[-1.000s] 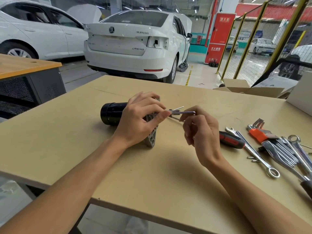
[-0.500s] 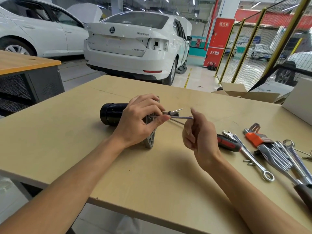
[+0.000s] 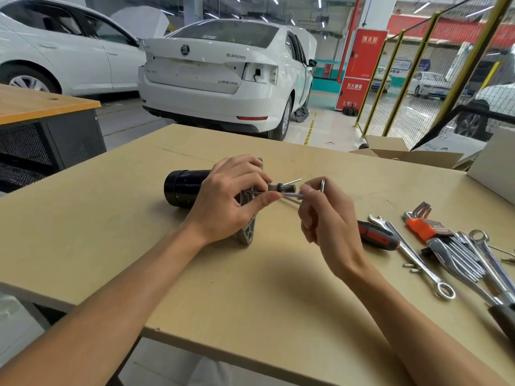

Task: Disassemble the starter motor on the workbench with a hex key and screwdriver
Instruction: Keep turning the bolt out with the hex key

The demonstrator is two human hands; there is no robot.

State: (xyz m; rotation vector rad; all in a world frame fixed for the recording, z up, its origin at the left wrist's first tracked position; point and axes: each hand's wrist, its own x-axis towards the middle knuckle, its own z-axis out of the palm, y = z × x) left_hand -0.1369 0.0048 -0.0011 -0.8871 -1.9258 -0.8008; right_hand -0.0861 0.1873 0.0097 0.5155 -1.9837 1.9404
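Worktop [image 3: 117, 235]: pale wooden surface filling the lower frame. At right on it, a spread of chrome combination wrenches [image 3: 412, 254] lies near small loose metal bits [image 3: 412, 267]. Upper centre: white sedan [image 3: 223, 76], rear toward the camera, one tail lamp removed. Upper left: second white car [image 3: 55, 51], with an orange-topped desk [image 3: 33, 103] below it on a dark perforated base. Upper right: red fire-equipment cabinet [image 3: 362, 71], yellow-framed mesh fencing [image 3: 434, 73], and open cardboard boxes [image 3: 401, 151] at the worktop's far right edge. Yellow floor marking [image 3: 309, 132] runs beside the sedan.
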